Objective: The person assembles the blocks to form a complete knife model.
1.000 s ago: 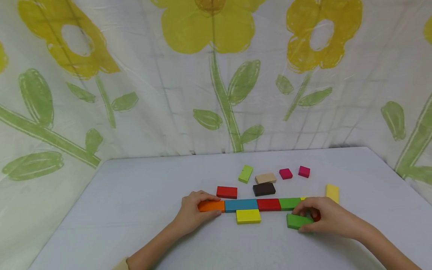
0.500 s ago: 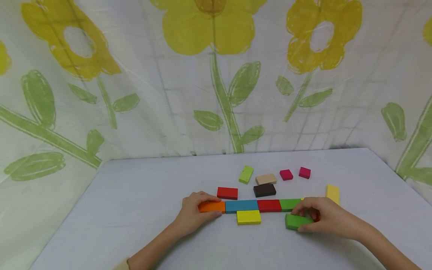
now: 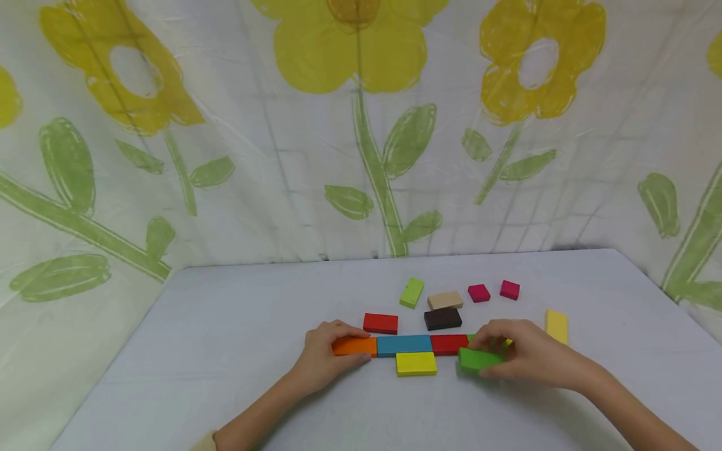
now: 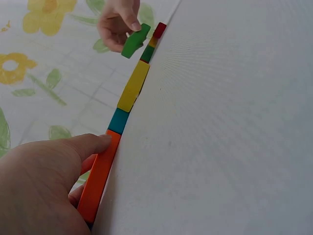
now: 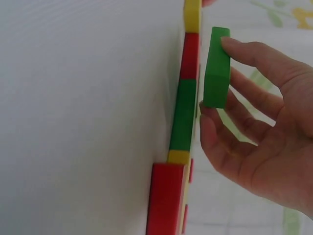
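In the head view my left hand (image 3: 333, 351) holds the orange block (image 3: 355, 346), fingers behind it and thumb in front. That block is the left end of a flat row: a blue block (image 3: 404, 346), a red block (image 3: 449, 344), then a green and a yellow one mostly behind my right hand (image 3: 527, 351). My right hand pinches another green block (image 5: 216, 68) between thumb and fingers, raised off the table just in front of the row. A yellow block (image 3: 416, 364) lies against the front of the blue one. Another red block (image 5: 166, 200) shows near the row's right end.
Behind the row lie a red block (image 3: 380, 323), a dark brown block (image 3: 442, 319), a beige block (image 3: 445, 300), a lime block (image 3: 412, 292) and two small magenta blocks (image 3: 479, 293). A pale yellow block (image 3: 556, 326) lies at the right. A flowered curtain (image 3: 259, 188) hangs behind the table.
My right hand has lifted the green block and carried it left along the front of the row. My left hand stays on the orange block.
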{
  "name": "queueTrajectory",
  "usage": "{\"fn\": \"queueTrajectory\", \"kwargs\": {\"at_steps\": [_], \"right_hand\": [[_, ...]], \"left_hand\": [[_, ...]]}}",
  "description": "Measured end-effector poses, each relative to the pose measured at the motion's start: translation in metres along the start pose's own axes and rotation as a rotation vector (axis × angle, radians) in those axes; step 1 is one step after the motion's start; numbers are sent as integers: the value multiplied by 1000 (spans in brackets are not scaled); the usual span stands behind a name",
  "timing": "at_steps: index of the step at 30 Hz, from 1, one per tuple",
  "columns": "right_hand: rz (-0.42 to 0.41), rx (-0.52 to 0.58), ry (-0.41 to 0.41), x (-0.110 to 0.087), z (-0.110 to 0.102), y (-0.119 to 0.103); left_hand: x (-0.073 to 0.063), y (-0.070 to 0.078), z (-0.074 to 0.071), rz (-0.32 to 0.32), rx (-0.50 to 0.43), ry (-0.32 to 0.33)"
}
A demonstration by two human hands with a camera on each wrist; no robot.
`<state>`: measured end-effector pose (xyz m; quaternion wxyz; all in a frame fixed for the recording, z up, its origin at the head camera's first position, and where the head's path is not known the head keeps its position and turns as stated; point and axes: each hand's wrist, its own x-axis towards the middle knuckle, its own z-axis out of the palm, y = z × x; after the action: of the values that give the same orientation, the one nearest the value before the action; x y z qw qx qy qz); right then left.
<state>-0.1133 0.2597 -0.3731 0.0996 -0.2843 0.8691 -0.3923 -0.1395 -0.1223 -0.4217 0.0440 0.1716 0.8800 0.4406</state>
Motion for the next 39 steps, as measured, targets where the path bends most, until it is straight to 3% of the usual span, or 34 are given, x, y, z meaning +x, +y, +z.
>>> {"fn": "queueTrajectory", "kwargs": {"at_steps": [14,27,30,35,39], "right_hand": [[-67,45,-60,34,16,-28],[-35,46,-134,51,38,-41],[-42,56,-150,53,44,-35],[-107,51,-156,58,60,2],[-78,39,-168,63,70,24]], "left_hand": [[-1,1,-1,-4,-3,-1],[-2,2,-1,12,-9,1],[-2,3,-1,10,-8,-5],[-2,3,-1,2,-9,-3],[-2,4,-1,5,-7,2]]}}
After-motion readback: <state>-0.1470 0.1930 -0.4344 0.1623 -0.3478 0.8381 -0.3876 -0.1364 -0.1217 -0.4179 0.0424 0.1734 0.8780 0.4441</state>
